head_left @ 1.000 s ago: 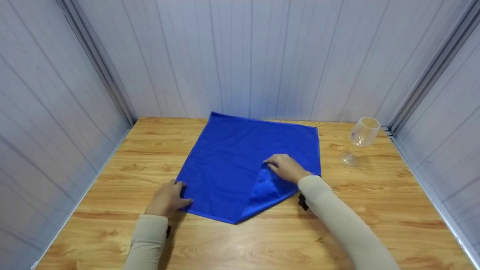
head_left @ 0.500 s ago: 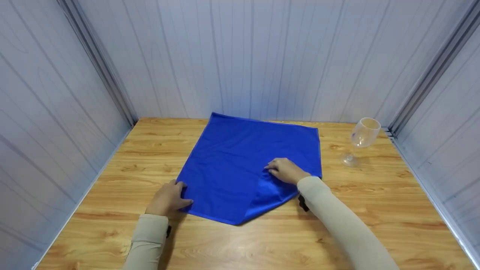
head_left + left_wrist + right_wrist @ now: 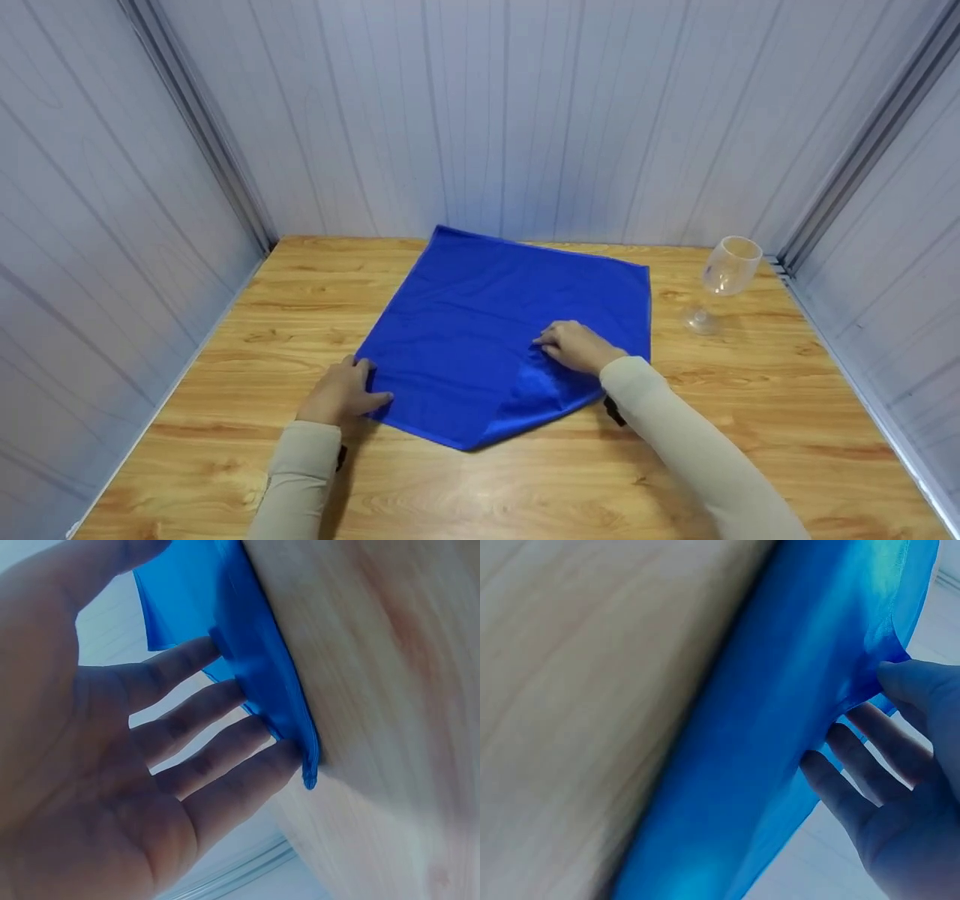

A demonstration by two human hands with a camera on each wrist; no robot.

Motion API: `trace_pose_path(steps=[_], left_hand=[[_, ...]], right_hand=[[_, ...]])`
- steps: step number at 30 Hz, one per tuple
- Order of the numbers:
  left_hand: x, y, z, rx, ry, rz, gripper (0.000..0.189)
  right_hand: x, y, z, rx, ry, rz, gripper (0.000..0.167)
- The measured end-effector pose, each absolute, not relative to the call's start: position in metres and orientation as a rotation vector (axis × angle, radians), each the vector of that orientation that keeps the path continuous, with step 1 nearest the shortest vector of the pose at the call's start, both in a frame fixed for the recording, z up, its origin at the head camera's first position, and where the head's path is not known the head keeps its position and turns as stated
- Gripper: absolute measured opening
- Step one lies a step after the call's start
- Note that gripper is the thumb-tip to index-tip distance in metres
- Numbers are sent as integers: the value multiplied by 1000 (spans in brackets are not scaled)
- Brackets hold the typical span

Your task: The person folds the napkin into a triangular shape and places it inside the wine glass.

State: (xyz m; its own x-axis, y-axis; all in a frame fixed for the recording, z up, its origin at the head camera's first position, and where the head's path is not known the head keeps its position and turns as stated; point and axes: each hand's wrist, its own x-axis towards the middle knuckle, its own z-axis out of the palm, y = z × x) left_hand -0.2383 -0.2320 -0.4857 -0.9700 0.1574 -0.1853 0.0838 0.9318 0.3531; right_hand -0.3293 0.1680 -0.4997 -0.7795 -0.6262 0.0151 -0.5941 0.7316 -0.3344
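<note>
A square blue cloth (image 3: 465,315) with a hemmed edge lies spread on the wooden table, slightly wrinkled. Its near right corner is turned up and inward, baring a shinier underside (image 3: 544,382). My right hand (image 3: 577,346) pinches that corner between thumb and forefinger over the middle right of the cloth; in the right wrist view the other fingers (image 3: 847,784) rest against the fabric. At the near left corner my left hand (image 3: 341,394) rests with fingers spread and fairly straight. In the left wrist view its fingertips (image 3: 281,754) touch the cloth's edge.
A clear stemmed wine glass (image 3: 729,270) stands upright at the back right, beyond the cloth's right edge. Pale panelled walls (image 3: 480,120) close off the table (image 3: 225,420) at the back and on both sides.
The right hand has moved slightly down and right with the pinched corner. The cloth's far and right edges have shifted a little to the right. The left hand has moved only slightly right.
</note>
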Motion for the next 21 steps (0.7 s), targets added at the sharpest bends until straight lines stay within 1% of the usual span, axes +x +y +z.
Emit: trace_pose_path(steps=[6,12,21], left_hand=[[-242,-231,-485,155,2871,549,66],[-245,-231,-484,170,2876,548,68],[-252,-233,-487,168,2873,601,68]], right_hand=[[-323,170,-499,-1061,2842,-462,26],[-317,170,-499,-1094,2867,-454,26],[-305,171,-499,-1079,2890,-445,24]])
